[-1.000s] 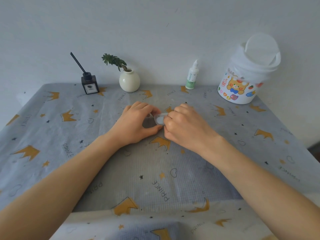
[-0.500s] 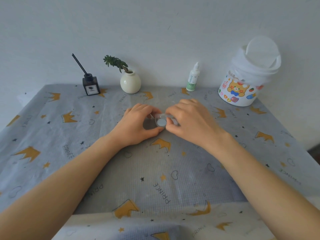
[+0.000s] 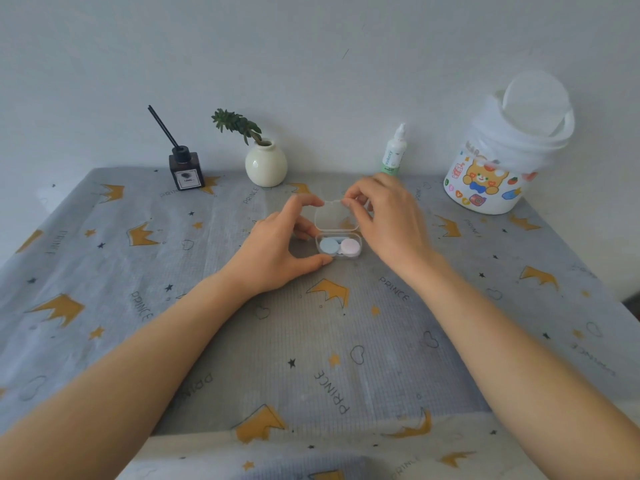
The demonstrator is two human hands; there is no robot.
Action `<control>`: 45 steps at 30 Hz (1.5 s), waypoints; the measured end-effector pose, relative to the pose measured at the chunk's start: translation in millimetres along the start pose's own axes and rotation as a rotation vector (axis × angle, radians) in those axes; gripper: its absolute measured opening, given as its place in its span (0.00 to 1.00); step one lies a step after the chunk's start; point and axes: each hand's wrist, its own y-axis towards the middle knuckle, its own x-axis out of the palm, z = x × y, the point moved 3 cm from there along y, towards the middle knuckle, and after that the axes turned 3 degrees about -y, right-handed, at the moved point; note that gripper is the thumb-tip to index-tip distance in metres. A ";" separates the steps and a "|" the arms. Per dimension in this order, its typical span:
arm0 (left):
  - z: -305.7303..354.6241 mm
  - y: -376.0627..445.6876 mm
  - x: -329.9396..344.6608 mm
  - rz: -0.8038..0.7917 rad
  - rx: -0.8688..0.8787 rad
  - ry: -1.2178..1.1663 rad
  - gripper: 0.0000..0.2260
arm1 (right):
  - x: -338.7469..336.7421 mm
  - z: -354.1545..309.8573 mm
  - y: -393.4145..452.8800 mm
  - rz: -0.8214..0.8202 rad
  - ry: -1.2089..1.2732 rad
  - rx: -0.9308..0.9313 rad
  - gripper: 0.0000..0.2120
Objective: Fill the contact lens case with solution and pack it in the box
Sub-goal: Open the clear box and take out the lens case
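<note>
A small clear plastic box (image 3: 338, 252) sits at the table's middle with its hinged lid (image 3: 335, 216) swung up and open. Inside lies the contact lens case, showing a blue cap (image 3: 328, 245) and a pink cap (image 3: 349, 245) side by side. My left hand (image 3: 280, 247) cups the box from the left, thumb at its front corner and index finger at the lid's top edge. My right hand (image 3: 388, 220) pinches the lid's top right edge. The white solution bottle (image 3: 394, 152) with a green label stands upright at the back.
On the grey crown-print tablecloth (image 3: 311, 341), a dark reed diffuser (image 3: 185, 168) and a cream vase with a green sprig (image 3: 266, 164) stand at the back left. A white tub with a bear sticker (image 3: 498, 168) stands back right, lid tilted open. A wall is close behind.
Both hands covered the shut box a second ago. Now the lid is lifted upright by my right hand, revealing the blue and pink caps of the lens case inside.
</note>
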 end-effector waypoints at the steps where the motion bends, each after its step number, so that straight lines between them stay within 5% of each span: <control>1: -0.2 0.0 -0.3 -0.003 0.003 0.007 0.30 | 1.5 1.0 0.1 -0.004 0.009 0.004 0.05; 10: -0.5 0.2 0.6 0.011 0.019 0.079 0.25 | -4.3 7.5 -8.5 0.029 0.189 0.055 0.02; 20: 0.4 -1.3 1.4 0.038 0.023 0.107 0.25 | 0.9 17.4 -36.3 -0.263 0.149 0.127 0.13; 33: 0.5 -1.4 0.7 0.030 0.013 0.129 0.25 | -5.4 12.3 -37.1 -0.198 0.235 0.145 0.09; 45: -2.7 2.9 -0.5 0.033 -0.004 0.160 0.25 | -9.4 23.7 -37.0 -0.212 0.625 0.343 0.07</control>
